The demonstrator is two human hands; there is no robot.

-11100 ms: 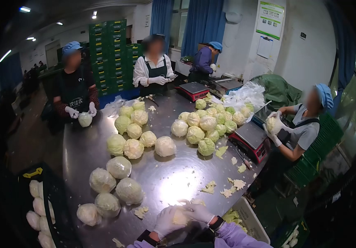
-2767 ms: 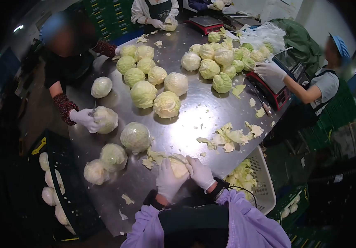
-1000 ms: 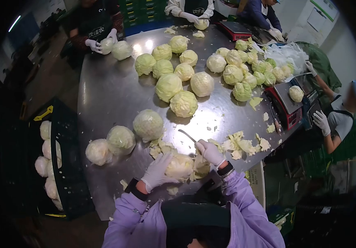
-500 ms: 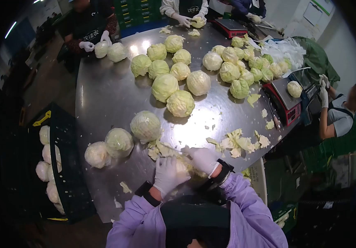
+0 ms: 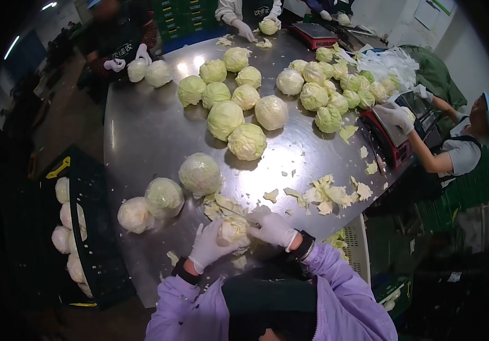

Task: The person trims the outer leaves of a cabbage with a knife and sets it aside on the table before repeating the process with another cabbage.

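Observation:
Low in the head view, a pale trimmed cabbage [image 5: 234, 232] sits on the steel table between my gloved hands. My left hand [image 5: 209, 248] curls around its near left side, gripping it. At its right side is my right hand [image 5: 274, 228], closed on what looks like a thin knife [image 5: 234, 212], its blade pointing left over the cabbage top; the handle is hidden. Loose leaves [image 5: 215, 206] lie just beyond. Left of them stand a wrapped cabbage [image 5: 199, 174] and two more wrapped heads [image 5: 163, 197].
Several cabbages [image 5: 225, 120] stand mid-table, with a further heap [image 5: 328, 119] to the right. Leaf scraps [image 5: 329, 194] lie near the right edge, above a white basket [image 5: 358, 250]. A dark crate [image 5: 94, 244] stands left. Co-workers surround the table; one reaches over a red scale [image 5: 395, 145].
My left hand has shifted left and down, uncovering the cabbage. My right hand has dropped slightly. A leaf piece now lies beyond it. The co-worker at right has reached over the scale.

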